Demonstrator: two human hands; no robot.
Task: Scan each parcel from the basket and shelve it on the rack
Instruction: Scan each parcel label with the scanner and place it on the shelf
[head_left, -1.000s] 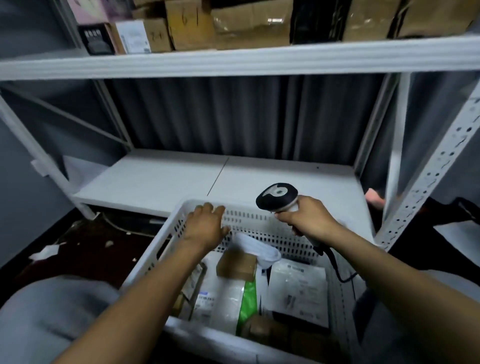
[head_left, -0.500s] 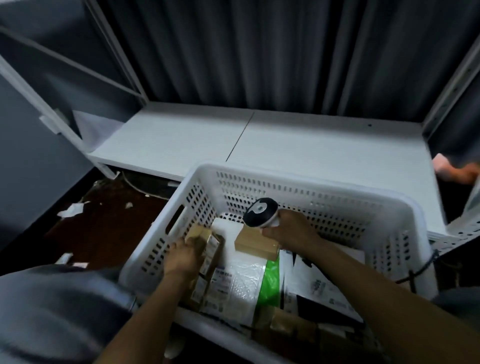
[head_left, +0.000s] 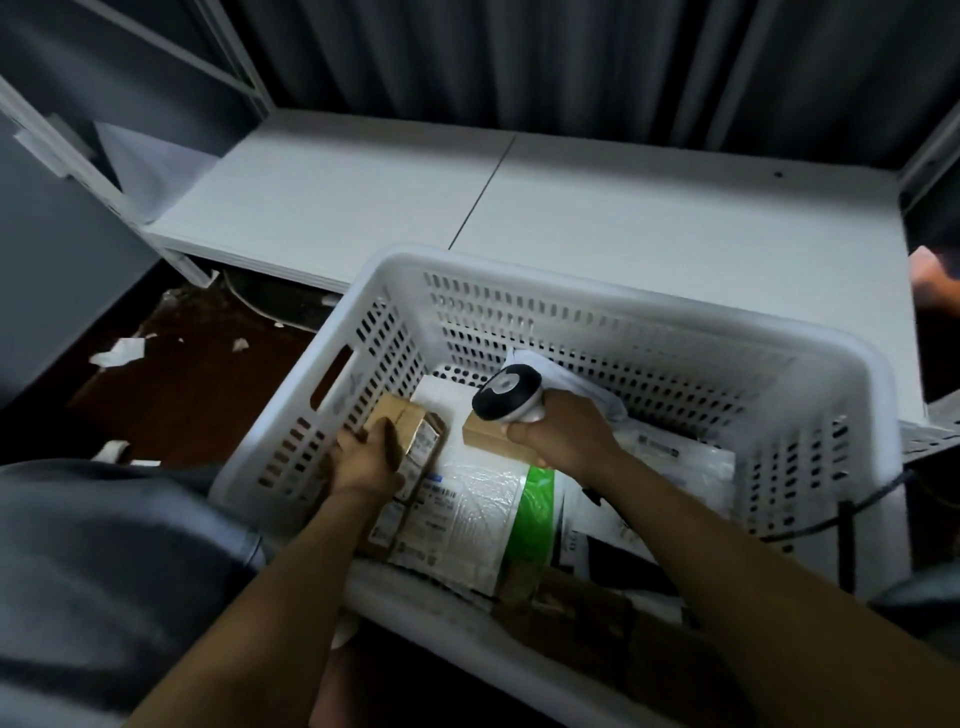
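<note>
Lying in basket (head_left: 623, 296), brown parcel (head_left: 413, 434) within left grip (head_left: 366, 460)

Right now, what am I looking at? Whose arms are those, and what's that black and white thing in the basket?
There is no machine here. The camera sits on a person's head and looks down, so the two arms are that person's own. The left hand grips a brown cardboard box at the left side of the white basket. The right hand holds a barcode scanner, the black and white thing, close over a small brown box. More parcels lie in the basket, such as a white and green bag. Behind the basket is a white shelf of the rack, where parcels go after scanning.
</note>
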